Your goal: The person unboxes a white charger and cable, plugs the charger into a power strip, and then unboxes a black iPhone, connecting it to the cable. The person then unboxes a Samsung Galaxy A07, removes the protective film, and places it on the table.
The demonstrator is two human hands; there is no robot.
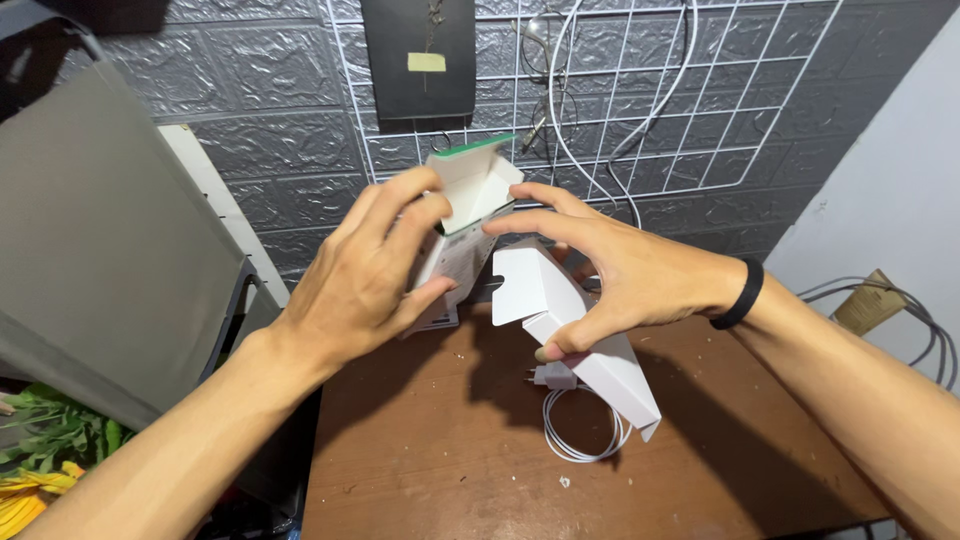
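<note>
Left hand (370,275) gripping box (470,190), right hand (610,270) touching

bright light from above, hands' soft shadows on the brown table (450,470), slight wide-angle stretch at edges.

Open box (470,195) held above table (430,460), insert tray (590,345) right of it, coiled cable (580,430) beneath tray

Both hands, left (365,280) and right (625,275), grip a white box (475,195) and its inner tray (590,350) above a wooden table (430,450).
</note>
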